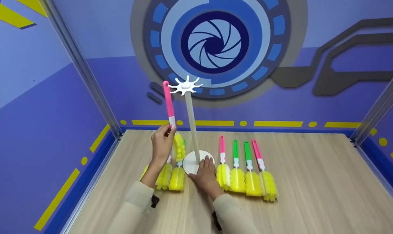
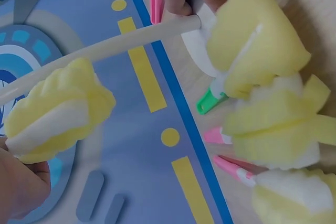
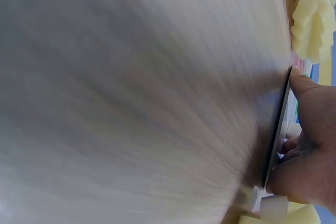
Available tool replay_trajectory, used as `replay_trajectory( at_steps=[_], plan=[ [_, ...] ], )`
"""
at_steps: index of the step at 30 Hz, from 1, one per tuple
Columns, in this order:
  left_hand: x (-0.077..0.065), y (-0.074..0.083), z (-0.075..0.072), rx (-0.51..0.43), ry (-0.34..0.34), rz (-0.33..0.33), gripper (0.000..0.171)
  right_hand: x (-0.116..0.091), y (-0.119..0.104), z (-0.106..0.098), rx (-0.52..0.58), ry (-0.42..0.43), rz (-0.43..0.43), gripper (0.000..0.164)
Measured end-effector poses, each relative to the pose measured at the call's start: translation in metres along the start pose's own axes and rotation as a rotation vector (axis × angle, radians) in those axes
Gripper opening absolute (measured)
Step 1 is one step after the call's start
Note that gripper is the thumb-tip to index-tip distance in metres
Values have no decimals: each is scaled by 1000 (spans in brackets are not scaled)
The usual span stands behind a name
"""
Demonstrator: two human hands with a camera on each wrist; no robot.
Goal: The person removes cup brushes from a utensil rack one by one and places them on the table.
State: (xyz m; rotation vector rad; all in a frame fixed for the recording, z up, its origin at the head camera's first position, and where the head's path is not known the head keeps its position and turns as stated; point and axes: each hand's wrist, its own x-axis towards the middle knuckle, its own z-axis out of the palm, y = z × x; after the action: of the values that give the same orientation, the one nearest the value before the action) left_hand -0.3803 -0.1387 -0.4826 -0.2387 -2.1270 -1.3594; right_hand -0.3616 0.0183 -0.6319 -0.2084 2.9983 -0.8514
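Note:
My left hand (image 1: 163,141) pinches a sponge bottle brush (image 1: 168,100) low on its pink-and-white handle. The brush is nearly upright, with its yellow-and-white sponge head (image 2: 58,114) hanging below the fingers. Its holed handle end is right at a hook tip of the white star-shaped top (image 1: 186,85) of a stand. A pale pole (image 1: 191,120) joins that top to a round white base (image 1: 190,164) on the table. Across the base lies my right hand (image 1: 206,175), fingers extended near the pole's foot. The thumb (image 3: 302,80) is at the base's edge in the right wrist view.
Right of the stand, several bottle brushes (image 1: 237,178) with pink or green handles lie in a row. More brushes (image 2: 273,129) lie left of it, partly behind my left arm. Blue-purple printed panels (image 1: 95,97) enclose the wooden table (image 1: 313,182) at the back and sides.

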Motion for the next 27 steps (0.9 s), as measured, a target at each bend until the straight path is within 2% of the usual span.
replay_trajectory(
  at_steps=[5,15,27],
  plan=[
    [-2,-7,-7,34,0,-9,16,0,1,0,-12,-2,-3,89],
    [-7,-27,-21,-21,21,-119,19,1,0,-1,-31,-51,28,89],
    [-11,-51,-33,38,38,-184,19,0,0,0,-23,-46,21,91]
  ],
)
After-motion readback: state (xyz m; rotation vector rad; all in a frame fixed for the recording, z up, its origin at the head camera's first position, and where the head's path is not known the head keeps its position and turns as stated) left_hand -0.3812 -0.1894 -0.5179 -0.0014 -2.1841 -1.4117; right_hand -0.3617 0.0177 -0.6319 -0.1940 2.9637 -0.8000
